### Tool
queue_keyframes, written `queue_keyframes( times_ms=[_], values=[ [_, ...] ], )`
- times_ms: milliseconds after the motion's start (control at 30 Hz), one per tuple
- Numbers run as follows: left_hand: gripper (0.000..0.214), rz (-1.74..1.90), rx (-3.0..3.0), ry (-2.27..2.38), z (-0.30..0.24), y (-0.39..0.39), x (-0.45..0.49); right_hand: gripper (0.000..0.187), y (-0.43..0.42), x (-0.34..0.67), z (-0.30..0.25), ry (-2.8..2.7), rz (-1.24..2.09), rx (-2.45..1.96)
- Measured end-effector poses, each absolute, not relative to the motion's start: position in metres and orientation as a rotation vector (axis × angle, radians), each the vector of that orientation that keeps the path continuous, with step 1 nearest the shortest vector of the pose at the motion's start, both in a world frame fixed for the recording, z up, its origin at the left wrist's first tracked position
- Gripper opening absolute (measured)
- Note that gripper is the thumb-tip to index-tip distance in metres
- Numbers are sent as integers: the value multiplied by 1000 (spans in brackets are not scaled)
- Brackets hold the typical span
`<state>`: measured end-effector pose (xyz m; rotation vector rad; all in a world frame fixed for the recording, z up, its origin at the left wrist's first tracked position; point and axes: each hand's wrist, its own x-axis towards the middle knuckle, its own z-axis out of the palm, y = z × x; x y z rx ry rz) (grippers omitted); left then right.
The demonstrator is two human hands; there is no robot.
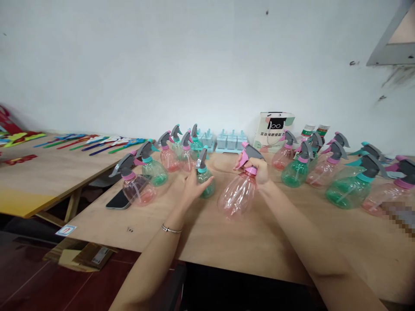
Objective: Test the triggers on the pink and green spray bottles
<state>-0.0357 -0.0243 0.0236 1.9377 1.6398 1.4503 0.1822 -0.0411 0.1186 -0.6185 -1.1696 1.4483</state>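
Note:
My right hand [259, 169] is closed round the neck and grey-and-pink trigger head of a clear pink spray bottle [236, 196]. That bottle leans, its base toward the lower left. To its left, my left hand [193, 185] grips a clear green spray bottle [209, 190] with a teal collar, the thumb across its front and the other fingers partly hidden. This bottle looks upright on the table. Nearby on the left stand several more pink and green bottles, including a pink spray bottle [142, 192] and a green spray bottle [155, 172].
Several spray bottles stand on the right, among them a green one [346, 190]. A phone [118, 201] lies at the left. Blue ice-pop moulds [227, 141] and a printed paper bag [272, 131] stand by the wall. Another table [42, 181] holds colourful flat strips.

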Motion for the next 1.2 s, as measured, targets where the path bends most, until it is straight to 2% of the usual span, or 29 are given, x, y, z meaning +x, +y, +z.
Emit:
queue_keyframes(
  times_ms=[233, 433, 633, 833, 900, 1067, 1200],
  values=[
    [69, 1467, 1949, 1587, 24, -24, -37, 28, -43, 184, 121, -1214, 1474, -728],
    [70, 1474, 1953, 1590, 26, -26, -36, 17, -41, 184, 122, -1087, 1407, -679],
    [69, 1461, 1952, 1610, 27, -26, -35, 30, -41, 188, 126, -1141, 1420, -861],
    [69, 1474, 1949, 1620, 25, -25, -36, 17, -42, 181, 116, -1102, 1366, -741],
    [70, 1482, 1945, 1625, 24, -25, -36, 17, -43, 179, 113, -1139, 1345, -770],
    [62, 1501, 1953, 1595, 23, -23, -38, 25, -49, 206, 108, -1309, 1121, -917],
    [64, 1497, 1965, 1597, 22, -23, -38, 27, -55, 267, 103, -1328, 776, -1103]
  ],
)
